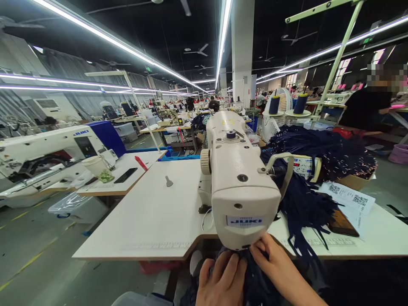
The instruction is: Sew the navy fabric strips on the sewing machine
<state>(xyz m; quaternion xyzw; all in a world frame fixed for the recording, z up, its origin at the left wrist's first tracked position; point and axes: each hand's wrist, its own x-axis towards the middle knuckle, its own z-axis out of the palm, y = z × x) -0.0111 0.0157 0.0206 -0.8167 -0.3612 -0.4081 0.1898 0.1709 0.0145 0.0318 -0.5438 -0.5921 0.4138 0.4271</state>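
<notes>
Dark navy fabric (255,282) (bunched, crumpled)

The sewing machine (237,178) is cream with a blue logo plate. Navy fabric (251,276) lies under its head, and navy strips (302,204) spill to its right. The bench (153,212) around the machine is white. Right of the machine, white sheets (347,197) carry black printed codes.

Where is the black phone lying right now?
The black phone lies flat on the neighbouring table to the left, between the plastic cup and a red tool, well away from both hands.
</notes>
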